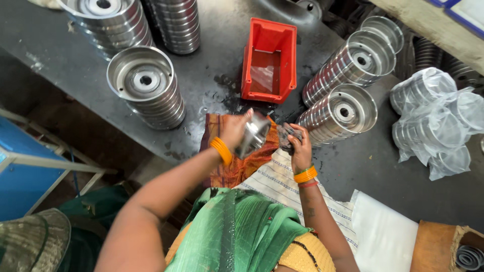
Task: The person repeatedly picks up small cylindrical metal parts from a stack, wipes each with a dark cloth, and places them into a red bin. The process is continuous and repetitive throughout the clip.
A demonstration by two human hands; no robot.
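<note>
My left hand [235,129] grips a shiny round metal part [253,135], tilted on its edge over an orange-brown cloth [237,168] on the dark table [212,60]. My right hand [298,146] is closed on a dark grimy rag [288,135], just right of the metal part and nearly touching it. Both wrists carry orange bangles. A striped white cloth [275,181] lies under my right forearm.
A red plastic bin [268,60] stands just behind my hands. Stacks of shiny metal parts stand at the left [146,85], top [176,25] and right [338,113]. Parts wrapped in clear plastic [436,116] lie at far right. A blue frame [22,176] stands lower left.
</note>
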